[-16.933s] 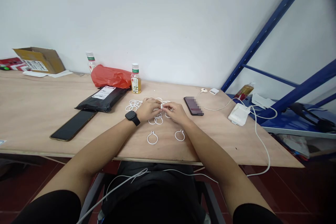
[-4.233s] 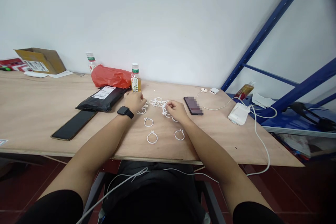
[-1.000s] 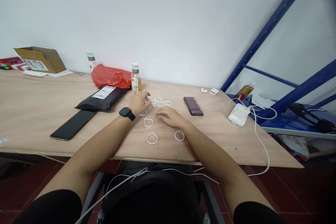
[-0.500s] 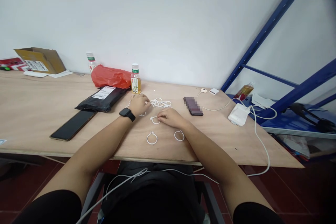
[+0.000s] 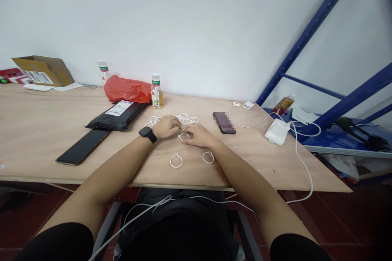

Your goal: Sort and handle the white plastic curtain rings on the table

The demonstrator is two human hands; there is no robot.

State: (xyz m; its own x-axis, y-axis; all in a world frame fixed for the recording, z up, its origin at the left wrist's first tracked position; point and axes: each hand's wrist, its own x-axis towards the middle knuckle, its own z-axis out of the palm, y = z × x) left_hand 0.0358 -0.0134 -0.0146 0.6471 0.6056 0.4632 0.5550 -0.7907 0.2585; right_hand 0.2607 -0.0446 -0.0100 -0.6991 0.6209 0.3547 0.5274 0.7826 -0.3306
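Observation:
My right hand has its thumb and fingers closed on the right side of a white ring, which has a small tab at its left. Close by on the left, my left hand is bent with its fingers curled together; the fingertips are hidden, so what they hold cannot be made out. Behind my hands is a pile of white rings, with more partly covered to its left. Two single rings lie nearer the table's front edge: one ring in the middle, another ring beside my right forearm.
On the left lie a phone, a black parcel and a red plastic bag, with a drink bottle beside them. To the right are another phone, a white charger with cables, and a blue metal frame.
My left hand has come nearer and to the right, away from the pile and closer to my right hand. The ring at my right hand has shifted slightly right and turned.

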